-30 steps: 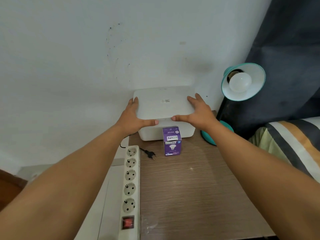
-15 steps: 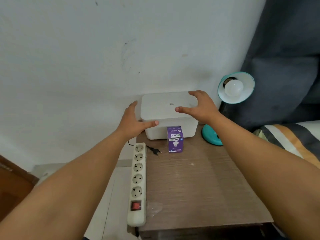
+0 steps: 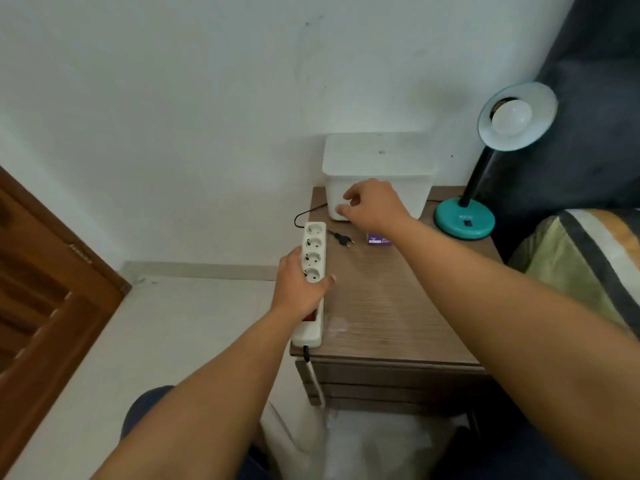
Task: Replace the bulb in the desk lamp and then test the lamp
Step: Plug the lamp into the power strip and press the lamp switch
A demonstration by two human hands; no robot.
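Observation:
A teal desk lamp [image 3: 464, 221] stands at the back right of the wooden nightstand [image 3: 388, 317], its shade [image 3: 540, 112] tilted toward me with a white bulb [image 3: 512, 116] in the socket. The lamp's black plug [image 3: 344, 239] lies loose beside a white power strip [image 3: 313, 268]. My left hand [image 3: 299, 287] grips the strip's middle. My right hand [image 3: 372, 206] hovers in front of the white box, fingers loosely curled and empty, covering most of the purple bulb carton [image 3: 377, 240].
A white lidded plastic box [image 3: 379, 161] sits against the wall at the nightstand's back. A brown wooden door [image 3: 45, 296] is at the left, a striped bed cover [image 3: 588, 258] at the right, and a dark curtain [image 3: 595, 98] hangs behind the lamp.
Both hands left the white box. My left hand dropped onto the power strip and my right hand drew back in front of the box. The view pulled back and lowered.

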